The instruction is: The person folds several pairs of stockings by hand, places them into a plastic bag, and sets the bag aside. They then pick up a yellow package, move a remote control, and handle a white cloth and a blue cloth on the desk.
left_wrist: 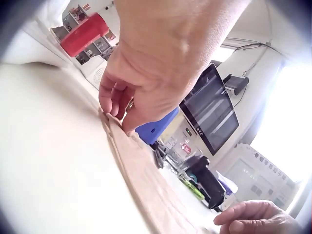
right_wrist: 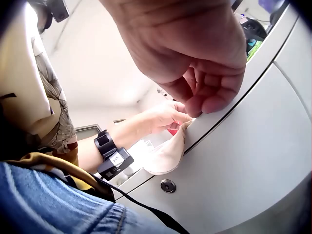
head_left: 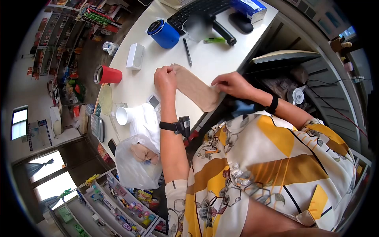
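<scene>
A long beige sock (head_left: 196, 87) lies flattened across the white desk, its rounded end at the desk's front edge. In the right wrist view that end of the sock (right_wrist: 168, 155) hangs over the edge. My left hand (head_left: 165, 81) pinches the far end between thumb and fingers; the left wrist view shows this left hand (left_wrist: 146, 83) at the folded tip. Close beside the sock's near end is my right hand (head_left: 233, 85), its fingers loosely bent. The right wrist view shows this right hand (right_wrist: 195, 63) with thumb and fingertips close together, no fabric visible between them.
Left of the sock are a red cup (head_left: 110, 75), a white box (head_left: 136, 56), white cloth (head_left: 146, 122) and a plastic bag (head_left: 136, 170) holding beige fabric. Beyond it stand a blue container (head_left: 164, 34), a pen (head_left: 187, 52), a barcode scanner (head_left: 224, 32) and a keyboard (head_left: 197, 12).
</scene>
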Motion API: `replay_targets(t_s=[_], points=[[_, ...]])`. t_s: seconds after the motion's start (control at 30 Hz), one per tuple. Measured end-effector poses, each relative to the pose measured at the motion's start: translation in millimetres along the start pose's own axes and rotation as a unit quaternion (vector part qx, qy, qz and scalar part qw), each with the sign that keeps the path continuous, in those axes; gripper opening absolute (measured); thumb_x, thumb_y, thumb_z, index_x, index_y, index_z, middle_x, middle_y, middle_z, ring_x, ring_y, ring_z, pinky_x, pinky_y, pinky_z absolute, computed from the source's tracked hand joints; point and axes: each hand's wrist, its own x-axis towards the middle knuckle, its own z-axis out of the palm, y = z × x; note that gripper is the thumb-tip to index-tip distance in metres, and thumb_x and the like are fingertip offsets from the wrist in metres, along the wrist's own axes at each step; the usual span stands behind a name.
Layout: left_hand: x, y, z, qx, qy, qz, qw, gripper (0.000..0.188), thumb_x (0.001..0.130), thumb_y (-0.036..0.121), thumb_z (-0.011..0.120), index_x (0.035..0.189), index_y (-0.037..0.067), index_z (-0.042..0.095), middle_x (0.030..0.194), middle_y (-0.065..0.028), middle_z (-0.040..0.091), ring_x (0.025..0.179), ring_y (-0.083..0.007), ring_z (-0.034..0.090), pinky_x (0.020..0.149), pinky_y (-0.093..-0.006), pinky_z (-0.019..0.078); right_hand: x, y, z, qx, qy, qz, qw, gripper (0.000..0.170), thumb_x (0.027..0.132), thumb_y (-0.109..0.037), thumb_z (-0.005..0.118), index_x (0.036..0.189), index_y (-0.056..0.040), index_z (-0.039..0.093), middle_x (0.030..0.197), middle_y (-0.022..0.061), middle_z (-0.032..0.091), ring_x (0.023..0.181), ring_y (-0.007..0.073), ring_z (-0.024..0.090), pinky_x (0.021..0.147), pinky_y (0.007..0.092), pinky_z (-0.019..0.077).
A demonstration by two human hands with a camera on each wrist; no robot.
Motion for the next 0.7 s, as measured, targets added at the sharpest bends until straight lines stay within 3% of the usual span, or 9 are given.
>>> replay_targets(t_s=[0.03, 0.17, 0.27, 0.47, 0.57, 0.7], points=[[-1, -3, 3, -0.005, 0.005, -0.001, 1.000, 0.011, 0.081, 0.009, 0.076, 0.089, 0.001, 0.072, 0.089, -0.0131, 0.070, 0.078, -0.0262, 0.068, 0.075, -0.0358, 0.0539, 0, 2, 0, 0.015, 0.006, -0.001, 1.000, 0.021, 0.088, -0.004, 0.065, 0.108, -0.0033, 0.072, 0.088, 0.0169, 0.071, 0.074, 0.0219, 0.068, 0.074, 0.0319, 0.0537], [-2, -12, 7, -0.106, 0.009, -0.020, 0.994, 0.012, 0.079, 0.007, 0.077, 0.087, 0.002, 0.071, 0.082, -0.0104, 0.068, 0.072, -0.0220, 0.064, 0.071, -0.0338, 0.0527, 0, 4, 1, -0.009, 0.009, -0.002, 1.000, 0.021, 0.089, -0.009, 0.064, 0.107, -0.0059, 0.073, 0.085, 0.0175, 0.071, 0.075, 0.0277, 0.069, 0.074, 0.0354, 0.0542], [0, -3, 1, -0.100, -0.033, -0.097, 0.990, 0.010, 0.078, 0.006, 0.076, 0.087, 0.005, 0.071, 0.084, -0.0082, 0.067, 0.086, -0.0276, 0.060, 0.080, -0.0401, 0.0497, 1, 4, 1, -0.016, 0.008, 0.000, 1.000, 0.021, 0.088, -0.010, 0.064, 0.106, -0.0065, 0.074, 0.084, 0.0169, 0.071, 0.074, 0.0272, 0.068, 0.074, 0.0355, 0.0540], [0, -7, -5, -0.059, -0.021, -0.063, 0.996, 0.015, 0.076, 0.009, 0.079, 0.088, 0.006, 0.071, 0.083, -0.0070, 0.067, 0.087, -0.0284, 0.059, 0.081, -0.0408, 0.0491, 4, -4, -2, -0.007, -0.002, 0.031, 0.999, 0.020, 0.088, -0.011, 0.064, 0.105, -0.0061, 0.074, 0.083, 0.0165, 0.071, 0.072, 0.0264, 0.067, 0.072, 0.0352, 0.0538], [0, -15, -3, -0.018, -0.004, 0.003, 1.000, 0.017, 0.075, 0.009, 0.080, 0.089, 0.006, 0.071, 0.085, -0.0076, 0.067, 0.087, -0.0284, 0.059, 0.081, -0.0409, 0.0489, 5, -6, -3, -0.008, -0.002, 0.043, 0.999, 0.020, 0.088, -0.011, 0.064, 0.104, -0.0059, 0.074, 0.082, 0.0161, 0.071, 0.070, 0.0250, 0.067, 0.071, 0.0347, 0.0536], [-4, -3, -14, -0.047, 0.018, 0.035, 0.998, 0.014, 0.077, 0.009, 0.078, 0.088, 0.006, 0.069, 0.086, -0.0081, 0.067, 0.087, -0.0281, 0.059, 0.081, -0.0404, 0.0490, 6, -7, -3, 0.006, 0.000, 0.052, 0.999, 0.019, 0.089, -0.011, 0.064, 0.104, -0.0056, 0.074, 0.079, 0.0151, 0.070, 0.068, 0.0220, 0.066, 0.070, 0.0337, 0.0534]])
